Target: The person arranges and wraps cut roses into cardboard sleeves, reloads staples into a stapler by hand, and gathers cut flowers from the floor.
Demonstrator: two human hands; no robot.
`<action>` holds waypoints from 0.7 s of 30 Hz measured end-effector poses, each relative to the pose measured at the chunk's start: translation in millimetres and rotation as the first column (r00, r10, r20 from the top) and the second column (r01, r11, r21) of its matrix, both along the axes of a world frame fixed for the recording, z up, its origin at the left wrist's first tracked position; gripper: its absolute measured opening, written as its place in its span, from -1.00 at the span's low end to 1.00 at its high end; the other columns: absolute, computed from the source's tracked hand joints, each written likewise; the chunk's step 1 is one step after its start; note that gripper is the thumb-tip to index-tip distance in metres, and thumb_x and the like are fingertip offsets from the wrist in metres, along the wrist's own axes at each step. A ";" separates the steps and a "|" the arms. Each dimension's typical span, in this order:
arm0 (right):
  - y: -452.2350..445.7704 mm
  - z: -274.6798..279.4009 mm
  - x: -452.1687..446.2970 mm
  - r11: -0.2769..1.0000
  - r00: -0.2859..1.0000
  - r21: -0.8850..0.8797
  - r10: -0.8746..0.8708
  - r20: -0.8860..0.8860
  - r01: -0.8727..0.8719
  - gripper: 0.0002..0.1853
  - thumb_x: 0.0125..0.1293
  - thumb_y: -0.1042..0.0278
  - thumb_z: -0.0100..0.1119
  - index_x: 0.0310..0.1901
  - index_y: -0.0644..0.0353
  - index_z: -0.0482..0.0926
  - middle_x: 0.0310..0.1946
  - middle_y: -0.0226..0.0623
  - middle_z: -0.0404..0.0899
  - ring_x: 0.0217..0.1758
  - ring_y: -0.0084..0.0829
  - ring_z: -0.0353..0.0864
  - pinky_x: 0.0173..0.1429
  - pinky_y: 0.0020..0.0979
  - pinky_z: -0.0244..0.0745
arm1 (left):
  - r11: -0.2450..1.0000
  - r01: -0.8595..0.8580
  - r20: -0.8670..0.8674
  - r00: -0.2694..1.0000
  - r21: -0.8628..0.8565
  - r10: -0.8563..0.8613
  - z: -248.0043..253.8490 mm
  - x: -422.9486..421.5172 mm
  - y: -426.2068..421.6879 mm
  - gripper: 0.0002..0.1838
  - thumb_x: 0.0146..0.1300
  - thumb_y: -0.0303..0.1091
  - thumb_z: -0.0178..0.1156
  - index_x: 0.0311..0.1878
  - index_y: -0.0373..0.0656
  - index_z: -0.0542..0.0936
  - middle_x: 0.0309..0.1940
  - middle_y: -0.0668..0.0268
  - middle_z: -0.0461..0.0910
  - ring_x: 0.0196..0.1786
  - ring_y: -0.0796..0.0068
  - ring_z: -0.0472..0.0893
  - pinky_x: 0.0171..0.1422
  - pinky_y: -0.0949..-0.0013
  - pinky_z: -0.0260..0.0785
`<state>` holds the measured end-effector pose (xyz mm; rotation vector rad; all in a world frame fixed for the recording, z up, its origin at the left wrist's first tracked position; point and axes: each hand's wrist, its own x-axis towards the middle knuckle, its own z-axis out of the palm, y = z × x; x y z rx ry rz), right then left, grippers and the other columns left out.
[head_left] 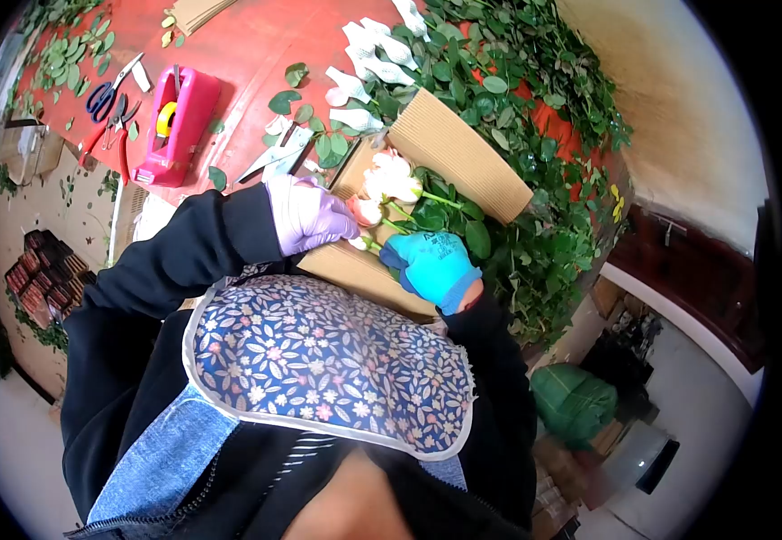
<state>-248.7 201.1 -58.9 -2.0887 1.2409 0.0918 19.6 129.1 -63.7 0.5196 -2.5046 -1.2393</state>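
Observation:
My left hand (310, 216), in a lavender glove, is curled against the blossom of a peach-pink rose (367, 211), its fingertips partly hidden beside the petals. My right hand (433, 267), in a blue glove, is closed around the rose stems just below the flower heads. Pale pink roses (391, 177) lie above both hands, their green stems running right over a sheet of corrugated cardboard (460, 155). More brown cardboard (355, 274) is spread under the hands, against the floral apron (328, 360).
On the red table (256, 54) are a pink tape dispenser (175, 126), scissors (114, 88) and red-handled pruners (116, 130). White-wrapped flower heads (377, 58) lie at the back. Leafy stems (535, 99) are heaped along the right. Loose leaves lie about.

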 end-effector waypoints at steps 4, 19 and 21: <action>-10.2 19.3 3.3 0.998 0.999 0.056 -0.016 -0.030 0.017 -0.84 0.27 0.19 0.23 -0.34 0.07 0.60 -0.51 -0.20 0.60 -0.42 -0.13 0.63 -0.32 -0.13 0.48 | 0.984 0.176 0.173 0.971 -0.039 -0.167 2.6 -12.0 7.3 -0.63 0.36 -0.05 0.12 -0.01 -0.13 0.65 0.04 0.24 0.65 -0.08 0.21 0.69 -0.03 0.19 0.56; -8.4 11.9 28.4 0.948 0.912 -0.253 0.080 -0.402 -0.195 -0.90 0.15 0.32 0.17 -0.37 0.09 0.47 -0.63 -0.31 0.52 -0.58 -0.30 0.62 -0.47 -0.25 0.50 | 0.989 0.143 0.323 0.935 0.032 -0.146 13.3 -10.8 15.8 -0.66 0.39 -0.05 0.06 -0.03 -0.09 0.62 -0.04 0.30 0.66 -0.16 0.23 0.69 -0.13 0.22 0.55; -10.3 11.0 29.2 0.945 0.896 -0.240 0.101 -0.433 -0.223 -0.91 0.15 0.33 0.16 -0.37 0.09 0.48 -0.63 -0.29 0.53 -0.57 -0.29 0.63 -0.46 -0.24 0.50 | 0.997 0.046 0.105 0.994 -0.060 -0.040 1.3 -9.2 18.7 -0.74 0.33 -0.10 0.13 -0.13 -0.09 0.58 -0.23 0.29 0.64 -0.27 0.23 0.67 -0.25 0.19 0.52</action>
